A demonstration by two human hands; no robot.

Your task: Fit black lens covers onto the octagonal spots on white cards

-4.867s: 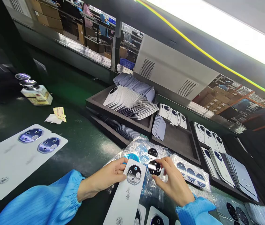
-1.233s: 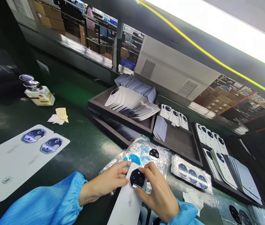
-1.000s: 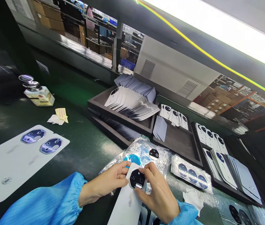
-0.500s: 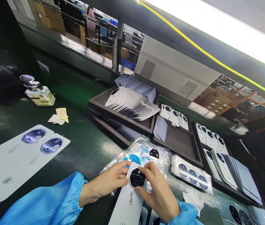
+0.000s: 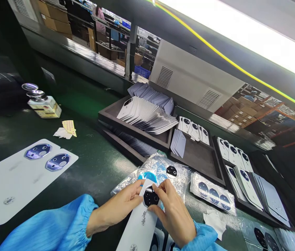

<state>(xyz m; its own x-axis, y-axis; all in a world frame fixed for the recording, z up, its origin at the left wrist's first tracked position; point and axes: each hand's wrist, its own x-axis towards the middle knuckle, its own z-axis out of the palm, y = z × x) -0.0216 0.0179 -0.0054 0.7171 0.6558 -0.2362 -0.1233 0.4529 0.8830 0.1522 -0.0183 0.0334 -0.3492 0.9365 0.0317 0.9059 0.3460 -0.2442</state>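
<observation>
My left hand [image 5: 118, 207] is closed on the upper left edge of a white phone back panel [image 5: 136, 228], thumb over its face. The panel slants up from the bottom of the head view. At its top sits a black camera lens cover [image 5: 151, 198] with a pale rim around it. My right hand [image 5: 173, 211] pinches this cover, index finger at its upper right edge and thumb at its lower side. Whether the cover is fixed to the panel cannot be made out. Behind my hands lies clear plastic wrap [image 5: 160, 165] with a blue round piece and another black lens cover.
Dark trays hold fanned panels [image 5: 147, 115], a few white panels [image 5: 194, 130] and grey-blue panels [image 5: 270, 197]. Wrapped lens covers [image 5: 214, 193] lie at right, beside crumpled white paper [image 5: 214, 223]. Leftward are a large white sheet [image 5: 19, 181] and a bottle [image 5: 45, 104].
The panel and both hands have shifted slightly left and down. My right fingers keep their pinch at the lens cover.
</observation>
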